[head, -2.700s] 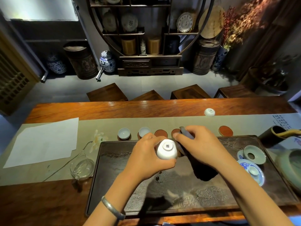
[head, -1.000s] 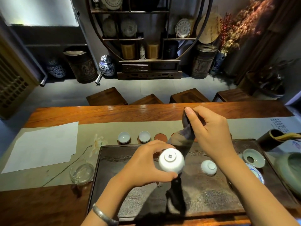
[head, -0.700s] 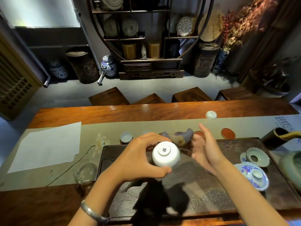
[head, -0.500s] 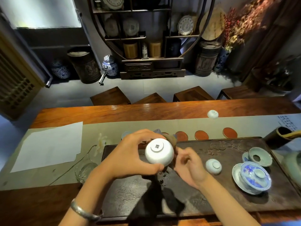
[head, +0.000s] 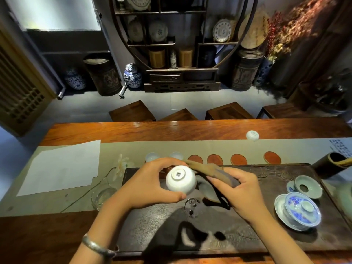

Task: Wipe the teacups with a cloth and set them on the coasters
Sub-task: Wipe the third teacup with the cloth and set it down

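- My left hand point(head: 152, 184) cups the upturned teacup point(head: 180, 179) above the tray point(head: 266, 235), at the counter's centre.
- My right hand point(head: 241, 191), half a second ago empty-fingered, now pinches the cloth point(head: 207, 171) at the cup's 2 o'clock (wiping resumes, I judge).
- Coasters point(head: 214, 159) wait at 12.

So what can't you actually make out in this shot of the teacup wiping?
Head view only:
- Inside of the held teacup: it faces away, base toward the camera.
- Base mark on that cup: too small to read.
- Two cups behind the left hand: partly covered, coasters beneath unseen.
- Cloth: far end blurred, the rest hidden under the right hand.
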